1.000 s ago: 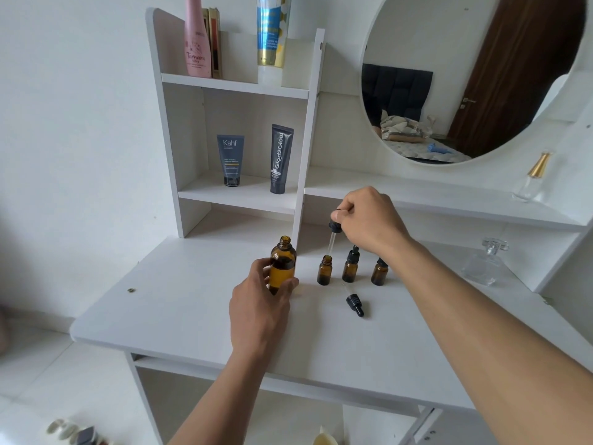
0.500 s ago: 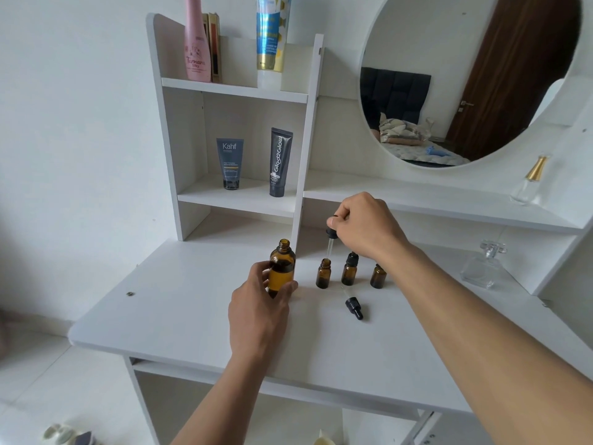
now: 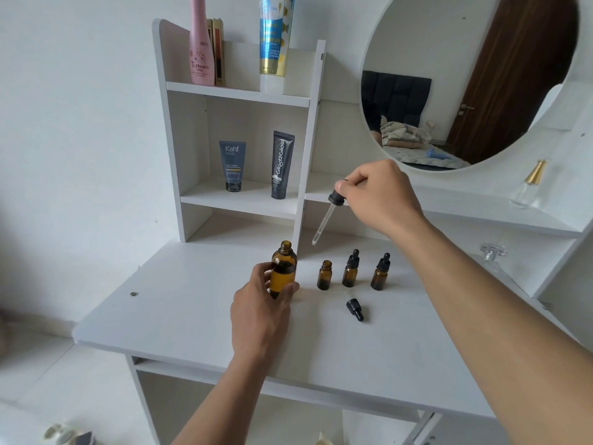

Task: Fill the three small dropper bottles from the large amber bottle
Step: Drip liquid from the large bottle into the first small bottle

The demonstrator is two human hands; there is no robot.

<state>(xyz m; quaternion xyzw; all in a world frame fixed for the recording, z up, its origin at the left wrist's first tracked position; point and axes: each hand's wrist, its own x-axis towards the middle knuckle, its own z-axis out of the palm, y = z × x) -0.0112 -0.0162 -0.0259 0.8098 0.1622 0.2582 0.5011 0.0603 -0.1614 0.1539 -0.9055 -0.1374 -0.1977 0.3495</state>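
The large amber bottle [image 3: 283, 268] stands uncapped on the white desk [image 3: 199, 319], and my left hand [image 3: 260, 311] grips its lower body. My right hand [image 3: 378, 195] pinches the black bulb of a long glass dropper [image 3: 325, 220], held tilted in the air above and between the large bottle and the small ones. Three small amber bottles stand in a row: the left one [image 3: 324, 275] is open, the middle one [image 3: 350, 269] and the right one [image 3: 381, 273] carry black dropper caps. A small black dropper cap [image 3: 354, 309] lies on the desk in front of them.
White shelves rise behind the desk, holding two dark tubes [image 3: 282, 165], a pink bottle [image 3: 201, 43] and a blue-and-white tube [image 3: 272, 40]. A round mirror [image 3: 465, 78] hangs at the right. Clear glass perfume bottles [image 3: 529, 184] stand on the right shelf and desk corner.
My right hand has lifted the long dropper up out of the left small bottle and swung its tip left toward the large bottle. My left hand keeps holding the large bottle.
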